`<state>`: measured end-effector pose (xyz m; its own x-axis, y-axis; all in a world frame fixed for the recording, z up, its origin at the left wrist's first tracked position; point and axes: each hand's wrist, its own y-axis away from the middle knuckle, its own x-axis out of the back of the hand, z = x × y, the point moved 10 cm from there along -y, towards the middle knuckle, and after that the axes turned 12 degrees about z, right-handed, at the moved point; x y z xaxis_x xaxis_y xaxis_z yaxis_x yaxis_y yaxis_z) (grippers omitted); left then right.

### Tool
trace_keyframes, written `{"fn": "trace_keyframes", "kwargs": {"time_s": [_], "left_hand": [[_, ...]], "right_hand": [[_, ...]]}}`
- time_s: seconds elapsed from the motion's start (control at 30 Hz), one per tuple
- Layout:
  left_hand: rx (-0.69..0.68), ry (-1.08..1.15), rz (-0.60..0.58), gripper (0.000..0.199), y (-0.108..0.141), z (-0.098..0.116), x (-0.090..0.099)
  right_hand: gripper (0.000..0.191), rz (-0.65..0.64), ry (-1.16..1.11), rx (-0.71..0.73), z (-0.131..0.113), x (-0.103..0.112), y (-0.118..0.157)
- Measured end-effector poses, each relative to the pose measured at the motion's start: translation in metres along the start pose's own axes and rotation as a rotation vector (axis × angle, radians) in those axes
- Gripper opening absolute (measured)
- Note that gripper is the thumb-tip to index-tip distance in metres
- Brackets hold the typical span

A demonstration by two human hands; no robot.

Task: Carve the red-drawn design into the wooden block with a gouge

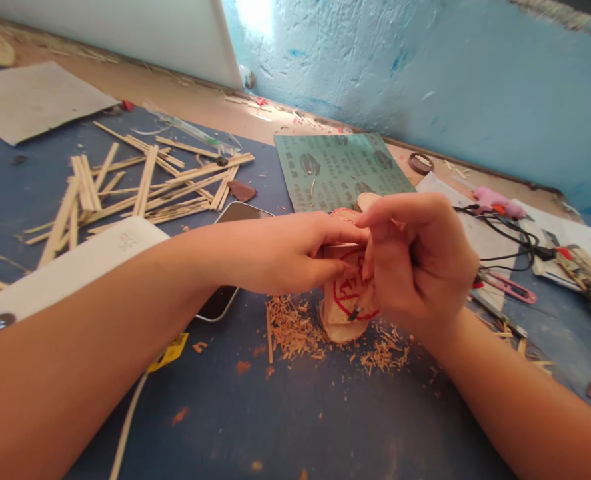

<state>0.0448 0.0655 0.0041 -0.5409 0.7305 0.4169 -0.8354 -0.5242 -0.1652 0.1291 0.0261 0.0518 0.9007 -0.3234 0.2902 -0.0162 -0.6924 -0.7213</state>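
A pale, wood-coloured object with red circular print point(351, 293) stands on the blue table top, partly covered by my hands. My left hand point(295, 257) reaches over it from the left, thumb and fingers pinched together. From the right, my right hand point(420, 260) curls closed, its fingertips meeting those of the left. Whatever is pinched between them is hidden or too small to name. Fine wood shavings point(295, 330) lie around the foot of the printed object.
Thin wooden sticks point(145, 180) are heaped at the left. A phone point(220, 303) and a white device point(125, 240) lie under my left forearm. Behind my hands is green sandpaper point(335, 167). A pink glue gun point(498, 202), black cable point(515, 233) and pink cutter point(513, 288) are at the right.
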Motion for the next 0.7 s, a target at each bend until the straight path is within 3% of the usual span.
{"fn": "trace_keyframes", "kwargs": {"time_s": [0.07,0.23,0.3,0.37,0.43,0.53,0.6,0.7], "left_hand": [[0.026,0.016,0.007,0.026,-0.001,-0.004,0.000],[0.114,0.177,-0.052,0.019,-0.001,-0.021,-0.006],[0.096,0.179,-0.040,0.019,-0.002,-0.020,-0.004],[0.094,0.112,0.010,0.030,-0.002,-0.019,0.001],[0.122,0.060,0.060,0.038,-0.001,-0.019,0.005],[0.164,0.096,0.085,0.042,0.000,-0.020,0.004],[0.181,0.145,0.082,0.044,0.000,-0.021,0.001],[0.225,0.244,0.112,0.045,-0.001,-0.022,-0.001]], "right_hand": [[0.020,0.001,-0.002,-0.035,0.007,-0.003,-0.001],[0.017,-0.198,-0.097,-0.132,0.025,-0.025,0.009],[0.014,-0.116,-0.165,-0.205,0.029,-0.018,0.005],[0.011,0.069,-0.165,-0.267,0.030,0.001,-0.005],[0.011,0.204,-0.141,-0.292,0.021,0.018,-0.016],[0.011,0.269,-0.071,-0.240,-0.004,0.040,-0.035],[0.011,0.217,0.065,-0.170,-0.019,0.053,-0.046],[0.020,-0.029,0.312,-0.093,-0.018,0.060,-0.049]]}}
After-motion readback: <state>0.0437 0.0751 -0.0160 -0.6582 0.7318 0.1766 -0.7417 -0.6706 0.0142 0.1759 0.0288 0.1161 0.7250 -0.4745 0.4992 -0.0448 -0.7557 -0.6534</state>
